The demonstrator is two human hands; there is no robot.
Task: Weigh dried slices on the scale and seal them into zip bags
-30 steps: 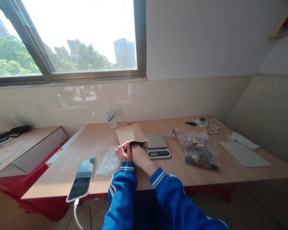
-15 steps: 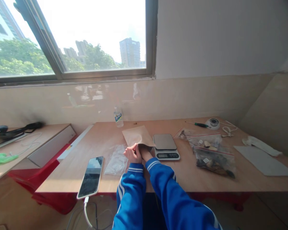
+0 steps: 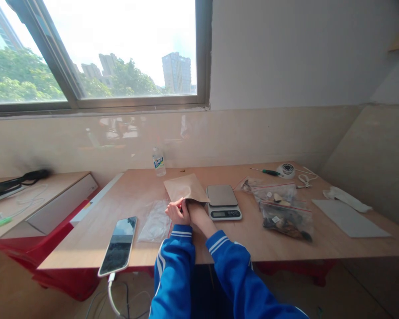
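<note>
A brown paper pouch (image 3: 185, 188) lies on the wooden table (image 3: 239, 237) in front of me, its mouth toward me. My left hand (image 3: 176, 212) is closed on the near edge of the pouch. My right hand reaches inside the pouch, so only the wrist (image 3: 195, 211) shows and its fingers are hidden. A small digital scale (image 3: 222, 201) sits just right of the pouch. An empty clear plastic bag (image 3: 155, 220) lies left of my hands.
A phone (image 3: 118, 245) on a cable lies near the front left edge. Zip bags (image 3: 284, 210) with dark pieces lie right of the scale. At the back stand a water bottle (image 3: 158, 162), a screwdriver (image 3: 266, 172) and a round white device (image 3: 287, 169). A grey sheet (image 3: 348, 218) lies far right.
My right hand has gone deeper into the pouch, from fingers at its mouth to hidden up to the wrist. My left hand stays on the pouch edge. The view shifted slightly.
</note>
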